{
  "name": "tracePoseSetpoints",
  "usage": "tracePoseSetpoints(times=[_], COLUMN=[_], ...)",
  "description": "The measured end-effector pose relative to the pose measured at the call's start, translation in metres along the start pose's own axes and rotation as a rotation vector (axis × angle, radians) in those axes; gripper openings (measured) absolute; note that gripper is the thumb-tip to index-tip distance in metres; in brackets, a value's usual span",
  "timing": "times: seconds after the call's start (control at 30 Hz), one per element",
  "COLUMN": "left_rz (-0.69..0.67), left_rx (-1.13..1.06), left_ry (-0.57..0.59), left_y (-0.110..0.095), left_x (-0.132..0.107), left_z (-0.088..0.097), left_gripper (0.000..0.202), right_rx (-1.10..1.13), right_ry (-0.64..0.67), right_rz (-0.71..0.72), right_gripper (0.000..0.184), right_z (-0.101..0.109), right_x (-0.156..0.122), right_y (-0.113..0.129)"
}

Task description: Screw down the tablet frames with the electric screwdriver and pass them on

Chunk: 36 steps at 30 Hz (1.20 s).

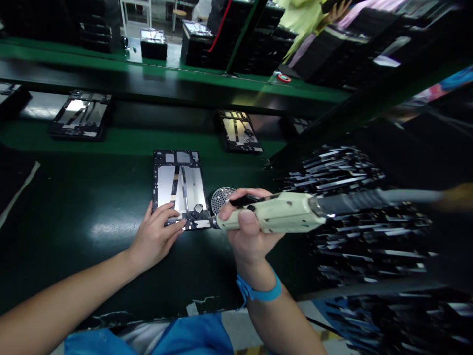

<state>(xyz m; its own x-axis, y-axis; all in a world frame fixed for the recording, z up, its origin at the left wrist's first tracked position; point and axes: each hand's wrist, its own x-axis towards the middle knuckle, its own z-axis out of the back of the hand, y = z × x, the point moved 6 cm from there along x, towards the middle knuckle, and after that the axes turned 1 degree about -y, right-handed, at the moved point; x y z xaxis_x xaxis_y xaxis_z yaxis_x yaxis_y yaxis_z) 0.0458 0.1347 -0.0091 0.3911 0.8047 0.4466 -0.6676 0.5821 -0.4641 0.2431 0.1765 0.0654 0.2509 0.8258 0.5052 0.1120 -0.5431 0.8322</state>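
A tablet back frame (180, 185) with a silver inner plate lies on the dark green bench in front of me. My left hand (157, 236) rests on its near left corner, fingers spread flat and pressing it down. My right hand (246, 224) is wrapped round a cream electric screwdriver (281, 213) held sideways. Its tip points left at the frame's near right corner. A blue strap (258, 292) circles my right wrist.
A round perforated screw dish (220, 198) sits right of the frame. More frames (82, 114) (239, 130) lie on the conveyor belt behind. Stacks of black frames (351, 207) fill the right side. A person in yellow (306, 17) stands at the far bench.
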Motion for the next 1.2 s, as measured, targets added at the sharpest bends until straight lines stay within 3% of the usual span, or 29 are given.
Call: tracePoseSetpoints(times=[0.13, 0.27, 0.8, 1.2], left_rz=[-0.008, -0.008, -0.001, 0.017], left_rx=[-0.011, -0.012, -0.018, -0.013], left_ry=[-0.027, -0.036, -0.025, -0.036], left_y=[0.0, 0.0, 0.0, -0.005], left_x=[0.001, 0.001, 0.001, 0.003], left_z=[0.0, -0.001, -0.003, 0.003], left_gripper=[0.023, 0.023, 0.023, 0.023], right_rx=[0.053, 0.072, 0.011, 0.048], right_ry=[0.159, 0.23, 0.253, 0.184], right_rz=[-0.066, -0.081, -0.09, -0.083], right_gripper=[0.032, 0.031, 0.031, 0.032], right_z=[-0.03, -0.042, -0.041, -0.04], right_x=[-0.013, -0.021, -0.023, -0.017], right_y=[-0.006, -0.012, -0.018, -0.015])
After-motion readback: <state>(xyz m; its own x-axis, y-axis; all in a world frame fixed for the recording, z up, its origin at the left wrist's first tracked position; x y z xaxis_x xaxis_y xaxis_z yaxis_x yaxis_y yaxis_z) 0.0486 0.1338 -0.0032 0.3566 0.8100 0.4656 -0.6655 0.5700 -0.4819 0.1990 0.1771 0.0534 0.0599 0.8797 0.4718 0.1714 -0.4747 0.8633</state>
